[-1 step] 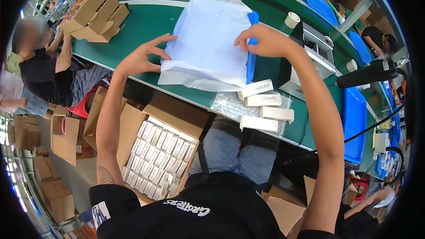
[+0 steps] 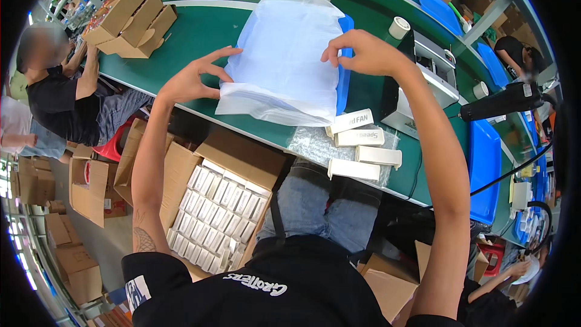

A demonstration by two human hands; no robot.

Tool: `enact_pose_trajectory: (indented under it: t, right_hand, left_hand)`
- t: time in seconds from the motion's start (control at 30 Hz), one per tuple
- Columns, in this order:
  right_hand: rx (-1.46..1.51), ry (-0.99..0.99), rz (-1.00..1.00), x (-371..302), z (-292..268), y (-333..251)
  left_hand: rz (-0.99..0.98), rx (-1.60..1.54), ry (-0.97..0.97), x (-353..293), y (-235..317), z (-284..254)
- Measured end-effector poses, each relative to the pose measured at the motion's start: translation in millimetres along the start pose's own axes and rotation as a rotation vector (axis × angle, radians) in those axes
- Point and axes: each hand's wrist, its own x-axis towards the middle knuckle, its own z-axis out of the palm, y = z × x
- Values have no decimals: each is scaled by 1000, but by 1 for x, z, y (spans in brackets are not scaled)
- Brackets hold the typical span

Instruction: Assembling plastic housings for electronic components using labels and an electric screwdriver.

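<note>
A pile of thin, whitish, translucent sheets or bags (image 2: 290,54) lies over a blue tray (image 2: 344,91) on the green worktable. At the pile's left edge is my left hand (image 2: 192,80), fingers spread and fingertips on or just over the edge. My right hand (image 2: 363,54) hovers at the right edge, fingers bent but apart, with nothing visible between them. Whether its fingertips touch the top sheet I cannot tell. Several small white boxes (image 2: 360,137) lie on clear bubble wrap (image 2: 308,140) at the table's near edge, just below the pile.
An open carton (image 2: 242,145) packed with white boxes sits left of my lap. Right of the pile stands a grey and black machine (image 2: 436,75). White cylindrical parts (image 2: 399,27) dot the table's far side. A co-worker (image 2: 60,91) sits at left beside brown cartons (image 2: 130,21).
My right hand has shifted very slightly, its fingers a little more apart. My left hand and the pile look nearly the same.
</note>
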Motion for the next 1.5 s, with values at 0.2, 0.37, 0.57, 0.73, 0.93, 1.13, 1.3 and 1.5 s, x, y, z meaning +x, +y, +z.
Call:
enact_pose_trajectory:
  t: [0.2,0.37,0.57,0.73,0.93,1.13,1.3,1.5]
  right_hand:
    - [171,-19,-78,-7,17,-9]
    - [-80,7,-129,-3,25,-3]
    - [670,232,-110,15,25,20]
    - [1279,541,203,31,37,41]
    - [1352,689,383,35,36,11]
    - [817,596,563,45,38,28]
    - [-464,1154,275,35,27,-19]
    - [-569,607,26,73,89,20]
  left_hand:
    - [51,-257,7,1,-14,0]
    - [19,-693,346,26,-13,13]
    - [-14,-600,644,70,11,10]
    - [-220,-844,617,113,13,-4]
    - [-304,-627,359,114,-23,14]
    - [-377,-332,366,134,-23,14]
    - [-136,608,827,122,18,14]
    - [159,729,104,156,-29,57]
